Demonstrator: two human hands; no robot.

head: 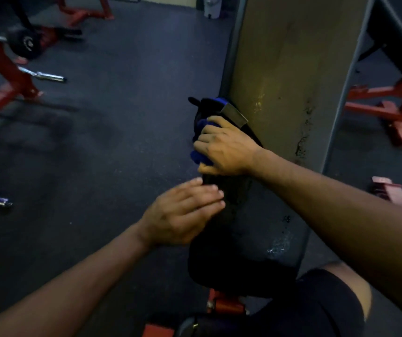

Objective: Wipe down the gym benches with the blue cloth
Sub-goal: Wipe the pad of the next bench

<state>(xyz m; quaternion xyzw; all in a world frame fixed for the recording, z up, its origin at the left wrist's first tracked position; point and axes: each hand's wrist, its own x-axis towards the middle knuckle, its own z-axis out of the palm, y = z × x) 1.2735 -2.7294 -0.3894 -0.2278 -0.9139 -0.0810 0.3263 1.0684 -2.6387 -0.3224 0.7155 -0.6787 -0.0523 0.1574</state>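
A black padded bench (pixel 234 242) runs from the bottom centre up along a tan pillar. My right hand (pixel 224 147) is closed on the bunched blue cloth (pixel 198 155) and presses it against the bench's upper left edge. More blue cloth (pixel 217 101) shows at the pad's far end, beside a grey metal bracket (pixel 234 115). My left hand (pixel 183 215) lies flat on the left side of the pad, lower down, fingers loosely spread and holding nothing. A shiny wet patch (pixel 278 246) marks the pad at the right.
The tan pillar (pixel 290 69) stands right behind the bench. Red machine frames (pixel 7 69) and chrome barbell ends (pixel 46 75) are on the dark rubber floor at left. Another red frame (pixel 394 110) sits at right. My knee (pixel 329 300) is at the bottom.
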